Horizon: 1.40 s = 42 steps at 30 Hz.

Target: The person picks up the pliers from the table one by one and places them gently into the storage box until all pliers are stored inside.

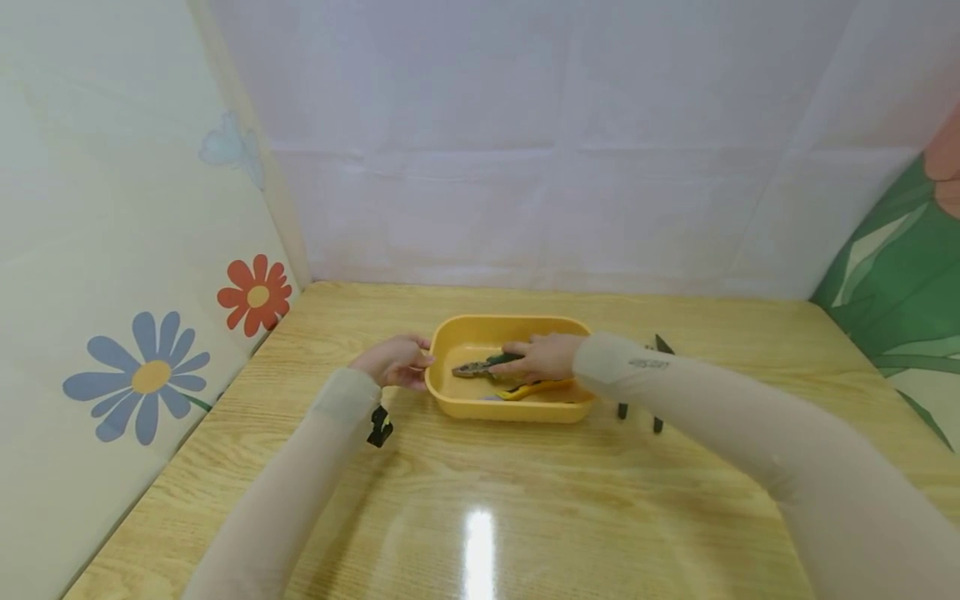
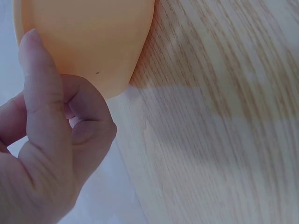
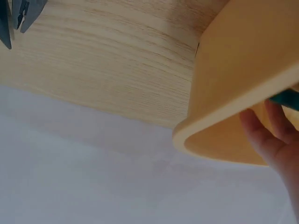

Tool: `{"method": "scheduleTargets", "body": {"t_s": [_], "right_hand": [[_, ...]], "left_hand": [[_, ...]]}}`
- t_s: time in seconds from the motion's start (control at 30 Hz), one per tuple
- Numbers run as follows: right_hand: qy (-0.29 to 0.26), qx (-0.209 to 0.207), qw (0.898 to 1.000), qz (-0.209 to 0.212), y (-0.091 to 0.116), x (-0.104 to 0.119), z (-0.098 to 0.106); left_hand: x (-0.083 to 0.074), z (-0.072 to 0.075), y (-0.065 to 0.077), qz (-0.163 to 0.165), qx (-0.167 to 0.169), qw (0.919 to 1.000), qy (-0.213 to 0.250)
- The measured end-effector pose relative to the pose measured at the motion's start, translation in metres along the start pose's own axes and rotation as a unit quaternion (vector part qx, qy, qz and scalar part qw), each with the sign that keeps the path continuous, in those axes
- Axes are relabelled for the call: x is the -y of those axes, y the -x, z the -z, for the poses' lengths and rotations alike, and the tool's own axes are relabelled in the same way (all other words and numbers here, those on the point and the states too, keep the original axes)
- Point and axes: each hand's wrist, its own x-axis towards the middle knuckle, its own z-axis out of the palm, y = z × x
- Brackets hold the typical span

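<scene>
A yellow plastic basin (image 1: 517,411) stands on the wooden table. My left hand (image 1: 395,361) holds its left end, the thumb (image 2: 39,70) at the rim and the other fingers bent against the outer wall. Inside the basin lie pliers (image 1: 471,368) with dark green handles, jaws pointing left. My right hand (image 1: 553,357) reaches in over the right side and grips those handles; in the right wrist view its fingertips meet the green handle (image 3: 287,98), though the rim hides part of the grip. Nearer the front wall lies a yellow-handled tool (image 1: 525,390), partly covered.
To the right of the basin, dark-tipped tools (image 1: 663,343) lie on the table (image 1: 600,500), partly behind my right forearm. Their metal jaws (image 3: 28,14) show in the right wrist view. A white cloth backdrop (image 1: 450,217) hangs behind the table, and a flower-printed panel (image 1: 150,250) stands left.
</scene>
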Motion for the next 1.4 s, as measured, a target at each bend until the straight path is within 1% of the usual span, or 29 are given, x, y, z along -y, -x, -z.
{"method": "scheduleTargets", "body": {"t_s": [0.07,0.1,0.2,0.33,0.4,0.53,0.8,0.9,1.0,1.17,1.27,1.4], "right_hand": [[0.01,0.013,1.0,-0.011,0.001,0.003,0.002],[0.02,0.013,1.0,-0.012,0.001,0.004,0.003],[0.025,-0.008,1.0,-0.014,0.004,0.005,0.006],[0.001,-0.051,0.999,-0.012,0.01,0.002,0.009],[-0.014,-0.062,0.998,-0.013,0.017,0.004,0.016],[-0.018,-0.074,0.997,-0.01,0.033,0.009,0.026],[-0.061,-0.12,0.991,-0.007,0.063,0.005,0.025],[-0.074,-0.126,0.989,-0.013,0.071,0.004,0.024],[-0.081,-0.119,0.989,-0.028,0.076,0.004,0.022],[-0.067,-0.112,0.991,-0.039,0.083,0.005,0.02],[-0.063,-0.121,0.99,-0.043,0.087,0.006,0.019],[-0.076,-0.135,0.986,-0.054,0.093,0.005,0.017]], "left_hand": [[0.0,0.0,0.0,0.0,-0.001,1.0,0.001],[0.0,0.0,0.001,-0.001,0.0,1.0,0.0],[0.0,-0.001,0.002,-0.001,0.0,1.0,0.001],[-0.001,-0.001,0.003,0.001,-0.001,1.0,0.005],[-0.001,-0.001,0.003,0.001,-0.002,1.0,0.005],[-0.002,-0.001,0.004,0.005,-0.003,1.0,0.002],[-0.002,-0.002,0.005,0.002,-0.001,1.0,-0.003],[-0.003,-0.002,0.005,0.002,-0.002,1.0,-0.001],[-0.003,-0.001,0.005,0.003,-0.002,1.0,-0.003],[-0.002,0.0,0.005,0.004,-0.003,1.0,-0.003],[-0.002,-0.001,0.005,0.003,-0.003,1.0,-0.001],[-0.001,-0.001,0.005,0.001,-0.002,1.0,-0.003]]}}
